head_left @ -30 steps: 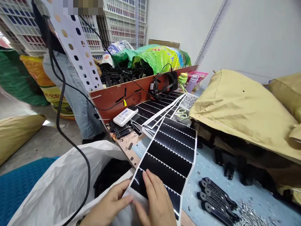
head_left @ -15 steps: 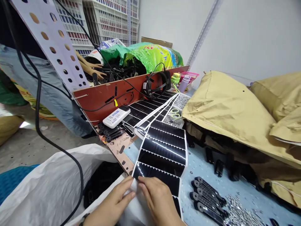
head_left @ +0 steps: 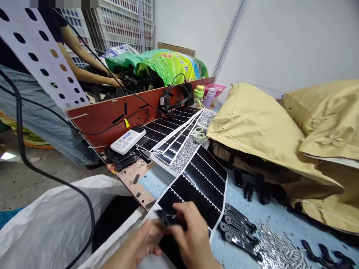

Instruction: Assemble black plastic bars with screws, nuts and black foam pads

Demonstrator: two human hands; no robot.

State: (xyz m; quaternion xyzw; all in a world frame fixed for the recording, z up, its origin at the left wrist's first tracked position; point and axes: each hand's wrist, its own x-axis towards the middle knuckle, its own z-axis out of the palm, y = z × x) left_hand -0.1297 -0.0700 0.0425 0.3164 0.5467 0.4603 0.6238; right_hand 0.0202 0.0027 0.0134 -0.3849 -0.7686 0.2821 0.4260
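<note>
A white-backed sheet of black stickers (head_left: 200, 183) with scalloped edges lies slanted in front of me, its near end under my hands. A small curled black sticker (head_left: 166, 218), lifted off the sheet, is between my hands. My left hand (head_left: 141, 244) pinches its lower left side with the fingertips. My right hand (head_left: 192, 233) has thumb and forefinger bent round its right side. Parts of the sticker are hidden behind the fingers. Close to the right hand, several black ridged plastic arms (head_left: 238, 231) lie in a row beside a heap of small metal screws (head_left: 280, 246).
A white plastic sack (head_left: 64, 216) hangs at the left front. Brown sacks (head_left: 269, 142) bulge over the right side. Further back are a white power bank (head_left: 127, 140), scissors (head_left: 199, 133) and a red board (head_left: 117, 116). Behind it a co-worker's arms (head_left: 86, 71) reach into black parts.
A black sticker has come up off the sheet between my hands. The sheet has shifted and bent. The view has turned right, and the co-worker's arms show more.
</note>
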